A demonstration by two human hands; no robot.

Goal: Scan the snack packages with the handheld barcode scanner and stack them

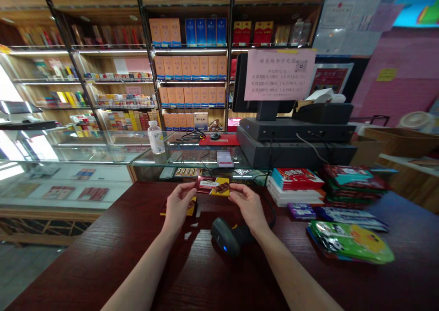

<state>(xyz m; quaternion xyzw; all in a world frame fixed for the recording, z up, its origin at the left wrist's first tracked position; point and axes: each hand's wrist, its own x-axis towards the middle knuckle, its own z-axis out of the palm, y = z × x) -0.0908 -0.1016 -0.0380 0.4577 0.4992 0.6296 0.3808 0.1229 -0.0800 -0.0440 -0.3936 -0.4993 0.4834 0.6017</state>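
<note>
Left hand [177, 206], right hand [249, 206] raised, fingers gripping ends of chocolate bar packet [213, 186]

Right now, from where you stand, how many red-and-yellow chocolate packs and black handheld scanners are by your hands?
Red-and-yellow chocolate packs: 2 (one held by left hand and right hand, one on the dark wooden counter)
Black handheld barcode scanner: 1
Total: 3

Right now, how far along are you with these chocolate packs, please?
Already set down: a chocolate pack on the counter beneath the left hand. In hand: another chocolate pack, held by it and the right hand. Left: the red snack boxes and green packet, untouched at right.
</note>
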